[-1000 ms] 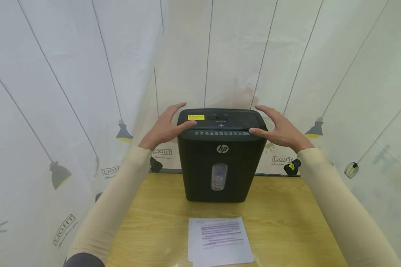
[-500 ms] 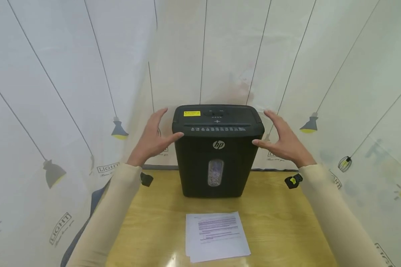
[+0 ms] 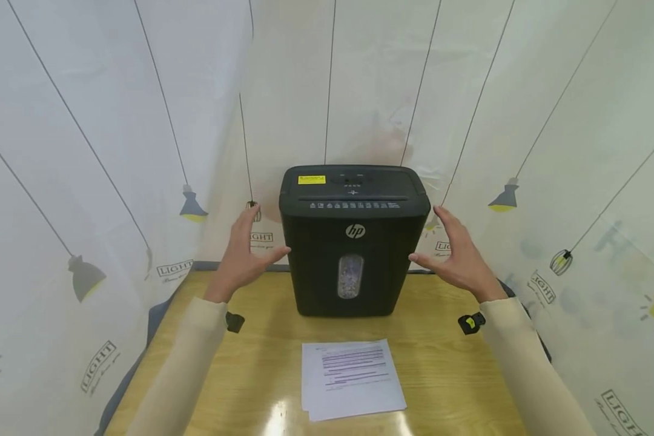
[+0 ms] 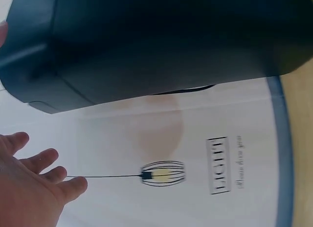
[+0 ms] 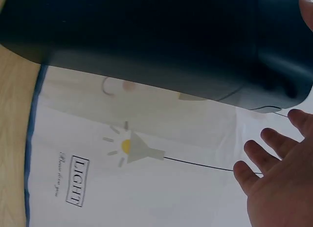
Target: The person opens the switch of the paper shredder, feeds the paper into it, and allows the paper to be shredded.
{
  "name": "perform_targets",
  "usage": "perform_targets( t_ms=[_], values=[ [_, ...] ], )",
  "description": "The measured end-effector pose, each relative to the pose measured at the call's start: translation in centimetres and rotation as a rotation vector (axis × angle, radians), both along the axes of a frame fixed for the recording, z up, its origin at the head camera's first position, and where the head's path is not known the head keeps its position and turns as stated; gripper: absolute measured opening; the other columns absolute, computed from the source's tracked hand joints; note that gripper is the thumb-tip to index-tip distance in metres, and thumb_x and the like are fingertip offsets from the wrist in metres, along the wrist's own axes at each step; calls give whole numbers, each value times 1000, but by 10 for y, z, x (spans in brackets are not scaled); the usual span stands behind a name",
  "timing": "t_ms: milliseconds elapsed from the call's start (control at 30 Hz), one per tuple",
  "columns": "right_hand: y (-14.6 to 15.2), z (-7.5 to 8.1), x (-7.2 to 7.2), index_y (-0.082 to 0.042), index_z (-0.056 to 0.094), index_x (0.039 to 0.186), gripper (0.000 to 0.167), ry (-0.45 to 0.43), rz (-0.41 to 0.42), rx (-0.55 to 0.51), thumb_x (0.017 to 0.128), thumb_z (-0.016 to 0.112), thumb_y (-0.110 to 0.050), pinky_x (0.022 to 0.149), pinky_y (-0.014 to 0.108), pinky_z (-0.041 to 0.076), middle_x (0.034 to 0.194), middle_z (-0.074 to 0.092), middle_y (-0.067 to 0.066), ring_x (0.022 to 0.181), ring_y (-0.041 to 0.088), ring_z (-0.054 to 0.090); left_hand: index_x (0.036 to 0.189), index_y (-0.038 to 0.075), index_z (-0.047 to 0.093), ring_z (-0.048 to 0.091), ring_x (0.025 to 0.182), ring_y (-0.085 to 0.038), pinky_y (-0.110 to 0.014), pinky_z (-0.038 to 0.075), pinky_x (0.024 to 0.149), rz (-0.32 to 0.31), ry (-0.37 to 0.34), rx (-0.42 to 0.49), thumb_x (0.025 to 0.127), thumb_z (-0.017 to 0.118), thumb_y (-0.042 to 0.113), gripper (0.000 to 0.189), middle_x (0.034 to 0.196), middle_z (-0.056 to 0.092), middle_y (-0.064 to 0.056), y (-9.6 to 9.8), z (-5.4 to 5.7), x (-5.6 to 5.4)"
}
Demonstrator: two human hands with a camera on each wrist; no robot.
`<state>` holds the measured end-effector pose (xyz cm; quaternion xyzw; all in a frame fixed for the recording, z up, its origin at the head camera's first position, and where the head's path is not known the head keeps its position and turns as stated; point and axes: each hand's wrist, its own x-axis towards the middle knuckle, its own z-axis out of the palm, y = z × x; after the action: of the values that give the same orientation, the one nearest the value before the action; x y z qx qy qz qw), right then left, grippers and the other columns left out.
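A black HP paper shredder (image 3: 321,266) stands upright at the back of the wooden table. Its front window (image 3: 350,277) shows shredded bits inside. My left hand (image 3: 244,259) is spread beside its left side, thumb tip at the front edge. On the other side, my right hand (image 3: 459,257) mirrors it, fingers extended. Both wrist views show a gap between the shredder's side (image 4: 146,46) and the four longer fingers; whether either thumb touches the casing, I cannot tell. Nothing is held. A stack of printed paper (image 3: 354,402) lies in front of the shredder.
The wooden table (image 3: 447,375) runs back to a white curtain (image 3: 283,91) printed with lamps and "LIGHT" signs, close behind the shredder. A dark strip (image 4: 286,153) edges the curtain's bottom. Part of a thin black cable (image 4: 195,90) shows behind the casing.
Both hands have moved outward from over the shredder's top corners and then down along its sides. The shredder and papers sit slightly higher in view, as the head camera has shifted.
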<state>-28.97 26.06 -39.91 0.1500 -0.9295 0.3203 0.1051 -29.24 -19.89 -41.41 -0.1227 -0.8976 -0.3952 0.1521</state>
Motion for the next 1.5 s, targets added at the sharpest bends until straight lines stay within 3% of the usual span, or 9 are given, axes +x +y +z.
perform_targets(
  t_ms=[200,433,633,1000,1200,1500],
  values=[
    [1,-29,7,-24,8,166,112,3,-4,-2,85,80,-51,117,75,22,174,10,11,157,43,16,165,27,11,12,160,-32,-64,23,124,12,-34,-13,81,78,64,113,172,13,-6,1,-31,10],
    [-7,-72,15,-25,6,166,115,-69,-16,7,84,76,-63,116,76,22,174,9,12,157,45,15,165,28,13,13,159,-34,-64,23,124,42,-92,-6,79,78,68,115,172,14,-8,1,-70,19],
    [-8,-105,21,-23,8,166,117,-103,-41,4,82,75,-68,116,75,23,173,12,12,157,45,17,165,24,15,15,159,-34,-62,24,124,33,-117,15,77,76,72,117,172,15,-10,8,-99,27],
    [-20,-154,37,-12,22,164,111,-91,-9,7,82,78,-62,116,73,26,170,20,19,154,48,22,164,19,18,14,158,-37,-65,26,122,13,-188,40,77,78,69,117,172,12,-13,22,-141,47],
    [-30,-178,47,-16,25,163,109,-117,17,-3,81,78,-62,114,73,30,170,22,16,153,46,24,163,19,23,18,157,-37,-62,27,123,13,-201,58,77,84,58,112,170,17,-11,34,-163,55],
    [-47,-204,64,-16,28,163,107,-194,86,-32,80,83,-56,113,72,34,170,21,15,153,45,25,162,16,27,20,156,-42,-65,30,120,-30,-226,28,77,83,62,112,170,20,-16,49,-193,71]
  ],
)
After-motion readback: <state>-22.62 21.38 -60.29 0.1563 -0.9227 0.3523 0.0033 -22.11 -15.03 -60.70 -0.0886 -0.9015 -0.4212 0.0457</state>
